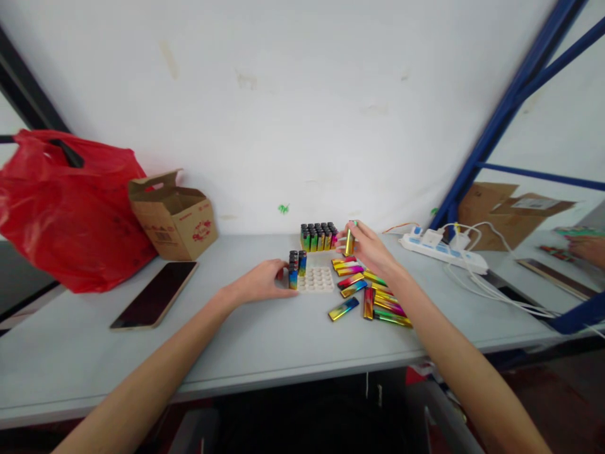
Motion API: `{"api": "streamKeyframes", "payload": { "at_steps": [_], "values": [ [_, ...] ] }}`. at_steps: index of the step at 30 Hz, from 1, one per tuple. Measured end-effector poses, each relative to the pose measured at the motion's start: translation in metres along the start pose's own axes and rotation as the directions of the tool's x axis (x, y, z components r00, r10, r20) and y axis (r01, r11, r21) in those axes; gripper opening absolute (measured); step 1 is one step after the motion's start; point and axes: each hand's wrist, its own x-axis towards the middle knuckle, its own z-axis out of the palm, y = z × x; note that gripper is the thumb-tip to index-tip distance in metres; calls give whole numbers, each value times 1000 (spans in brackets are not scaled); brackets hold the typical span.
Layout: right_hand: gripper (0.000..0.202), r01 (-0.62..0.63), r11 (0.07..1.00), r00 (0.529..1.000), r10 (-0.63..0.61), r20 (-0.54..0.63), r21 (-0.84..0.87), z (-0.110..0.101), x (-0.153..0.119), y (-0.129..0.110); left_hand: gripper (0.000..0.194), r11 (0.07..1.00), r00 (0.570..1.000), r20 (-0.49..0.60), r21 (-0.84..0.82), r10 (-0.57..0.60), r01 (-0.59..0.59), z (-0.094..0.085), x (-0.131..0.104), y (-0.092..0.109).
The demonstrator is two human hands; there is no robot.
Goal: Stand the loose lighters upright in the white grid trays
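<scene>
A white tray with rows of round holes lies on the table, with several blue lighters upright at its left end. My left hand grips that end, thumb at the near corner and fingers curled behind the lighters. Up and to the right, my right hand pinches a gold lighter upright, just above the table. Beneath and beside this hand, loose shiny lighters in gold, red, blue, green and pink lie in a heap. Behind the tray stands a full block of lighters with black tops.
A dark phone lies at left, before an opened cardboard box and a red plastic bag. On the right, a white power strip trails cables near a blue metal frame. Another person's hand shows at far right.
</scene>
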Motion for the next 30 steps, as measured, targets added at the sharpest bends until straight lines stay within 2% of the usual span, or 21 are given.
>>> {"api": "streamKeyframes", "payload": {
  "at_steps": [3,5,8,10,13,17,23,26,30],
  "values": [
    [44,-24,999,998,26,64,-23,30,7,5,62,1000,1000,-4,-13,11,-11,1,0,-1],
    [44,-8,992,1000,11,24,-129,44,8,16,62,1000,1000,-5,-15,18,-18,1,0,-1],
    [52,70,932,996,-87,-31,-357,55,5,36,61,1000,1000,-10,-15,16,-16,1,0,0],
    [57,120,865,987,-155,-32,-487,57,0,46,60,1000,1000,-14,-15,11,-12,1,0,1],
    [55,133,799,980,-193,-40,-586,56,-6,52,60,1000,1000,-10,-17,16,-17,1,0,0],
    [43,183,757,968,-252,-22,-627,55,-9,52,60,1000,1000,-1,-17,17,-17,1,0,0],
    [43,219,728,961,-277,14,-650,54,-13,47,59,1000,1000,-5,-4,14,-14,1,1,0],
    [40,259,693,960,-262,99,-673,50,-15,43,61,1000,1000,1,-4,22,-22,0,1,0],
    [43,413,500,902,-340,267,-761,44,-15,40,61,1000,1000,-3,-15,25,-25,0,0,0]
  ]
}}
